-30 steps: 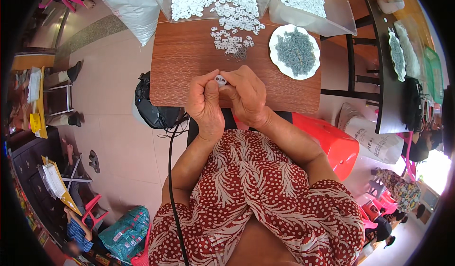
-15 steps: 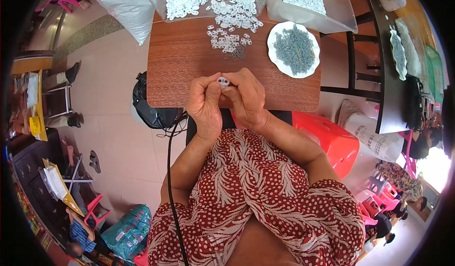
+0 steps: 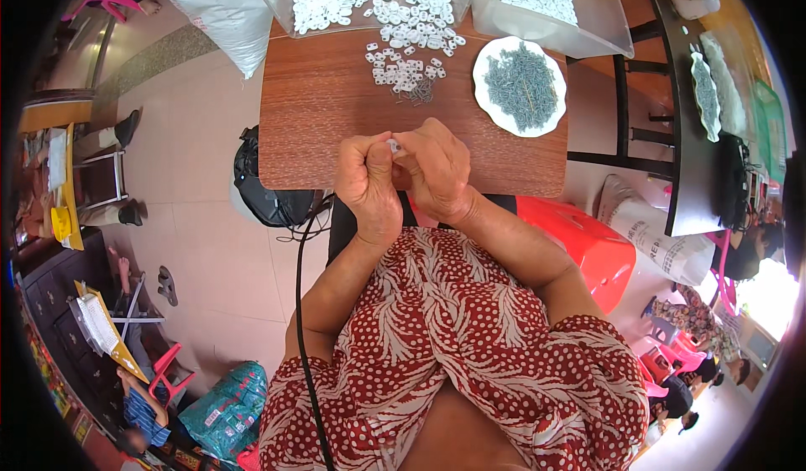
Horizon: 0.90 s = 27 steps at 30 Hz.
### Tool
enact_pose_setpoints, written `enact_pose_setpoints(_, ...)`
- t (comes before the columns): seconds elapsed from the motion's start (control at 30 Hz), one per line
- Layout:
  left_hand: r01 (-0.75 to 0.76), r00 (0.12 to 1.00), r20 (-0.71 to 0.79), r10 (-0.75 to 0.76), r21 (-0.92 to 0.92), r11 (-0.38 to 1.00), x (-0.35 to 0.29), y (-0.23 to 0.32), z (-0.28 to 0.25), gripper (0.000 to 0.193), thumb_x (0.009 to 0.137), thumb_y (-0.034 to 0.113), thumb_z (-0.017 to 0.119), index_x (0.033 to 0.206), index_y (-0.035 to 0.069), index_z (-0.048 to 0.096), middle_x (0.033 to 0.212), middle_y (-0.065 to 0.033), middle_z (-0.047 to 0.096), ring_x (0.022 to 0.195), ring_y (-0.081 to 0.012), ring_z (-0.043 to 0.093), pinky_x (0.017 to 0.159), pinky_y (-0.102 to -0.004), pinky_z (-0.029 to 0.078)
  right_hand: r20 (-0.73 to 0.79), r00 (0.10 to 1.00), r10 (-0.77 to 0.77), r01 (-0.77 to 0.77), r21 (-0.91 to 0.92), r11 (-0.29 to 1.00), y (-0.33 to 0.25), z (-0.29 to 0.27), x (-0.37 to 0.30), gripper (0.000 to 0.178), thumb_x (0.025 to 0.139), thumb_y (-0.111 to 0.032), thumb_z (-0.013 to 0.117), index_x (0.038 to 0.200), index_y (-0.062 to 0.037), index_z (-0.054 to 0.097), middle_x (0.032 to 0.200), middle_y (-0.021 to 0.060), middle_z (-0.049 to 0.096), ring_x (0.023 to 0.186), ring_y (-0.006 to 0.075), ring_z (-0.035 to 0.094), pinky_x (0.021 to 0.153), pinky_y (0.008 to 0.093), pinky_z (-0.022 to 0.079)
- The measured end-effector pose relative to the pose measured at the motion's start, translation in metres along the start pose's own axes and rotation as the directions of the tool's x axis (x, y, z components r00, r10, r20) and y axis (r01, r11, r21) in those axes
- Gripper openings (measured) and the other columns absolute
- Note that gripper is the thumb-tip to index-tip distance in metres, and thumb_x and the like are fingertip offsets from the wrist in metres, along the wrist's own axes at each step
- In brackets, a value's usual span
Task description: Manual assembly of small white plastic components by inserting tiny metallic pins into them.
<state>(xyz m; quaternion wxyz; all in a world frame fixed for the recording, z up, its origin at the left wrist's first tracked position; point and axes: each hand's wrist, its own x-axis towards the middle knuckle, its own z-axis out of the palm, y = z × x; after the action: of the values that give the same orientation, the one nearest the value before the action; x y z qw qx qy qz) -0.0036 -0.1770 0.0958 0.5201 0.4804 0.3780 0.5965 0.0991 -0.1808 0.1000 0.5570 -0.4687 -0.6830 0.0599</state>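
Note:
Over the near edge of the brown wooden table, my two hands meet around a small white plastic piece with holes. My left hand is closed, pinching it between thumb and forefinger. Fingers of my right hand are curled shut against its other side; whether they also hold a nail is hidden. Ahead of them lie loose white plastic pieces beside a small heap of thin grey nails or screws. To the right, a white scalloped plate bears many more grey ones.
A clear bin spills white pieces onto the table's far side. Another plastic bin stands at the back right. A red stool is at my right, a black bag at my left. A dark cable runs down past my left arm.
The white piece has turned between my fingers, and less of its face shows. My left hand has shifted slightly to the right, nearer the right hand.

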Motion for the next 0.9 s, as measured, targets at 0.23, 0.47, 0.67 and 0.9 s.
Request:
enact_pose_setpoints(0.23, 0.08, 0.997, 0.007, -0.08, 0.031, 0.996, 0.002, -0.007, 0.002, 0.014, 0.093, 0.014, 0.049, 0.095, 0.001, 0.054, 0.083, 0.0004, 0.051, 0.068, -0.0033, 0.045, 0.058, -0.0168, 0.04, -0.021, 0.995, 0.101, -0.1, 0.031, 0.995, 0.009, 0.001, -0.008, 0.018, 0.074, 0.005, 0.06, 0.092, 0.0007, 0.058, 0.073, 0.0104, 0.056, 0.058, 0.0219, 0.051, 0.049, 0.0305, 0.041)
enact_pose_setpoints(0.47, 0.305, 0.937, 0.179, -0.301, 0.005, 0.952, 0.016, -0.021, 0.003, 0.02, 0.093, 0.011, 0.047, 0.109, 0.001, 0.052, 0.081, -0.0008, 0.054, 0.066, -0.0054, 0.046, 0.06, -0.0182, 0.04, 0.064, 0.763, 0.643, -0.637, 0.239, 0.733, 0.021, -0.04, -0.004, 0.008, 0.08, 0.0, 0.06, 0.087, -0.0015, 0.063, 0.074, 0.0017, 0.059, 0.065, 0.0088, 0.052, 0.056, 0.0232, 0.042)
enact_pose_setpoints(0.67, 0.29, 0.956, -0.063, -0.288, 0.38, 0.879, 0.057, -0.088, -0.044, 0.018, 0.089, 0.009, 0.05, 0.104, 0.001, 0.057, 0.078, -0.0027, 0.058, 0.068, -0.0067, 0.051, 0.057, -0.0204, 0.043, -0.203, 0.778, 0.594, -0.621, -0.107, 0.777, 0.085, -0.128, 0.071, 0.022, 0.076, -0.009, 0.061, 0.096, 0.0008, 0.064, 0.072, 0.0007, 0.058, 0.063, 0.007, 0.049, 0.058, 0.0208, 0.04)
enact_pose_setpoints(0.9, -0.147, 0.988, 0.083, 0.129, 0.748, 0.647, 0.094, -0.112, -0.038, 0.018, 0.076, 0.005, 0.061, 0.094, 0.007, 0.062, 0.079, -0.0105, 0.06, 0.072, -0.026, 0.057, 0.065, -0.0336, 0.045, -0.232, 0.92, 0.316, -0.387, -0.67, 0.633, 0.159, -0.17, 0.113, 0.033, 0.081, -0.016, 0.059, 0.109, 0.001, 0.057, 0.081, 0.0103, 0.062, 0.068, 0.0156, 0.055, 0.065, 0.0267, 0.044)
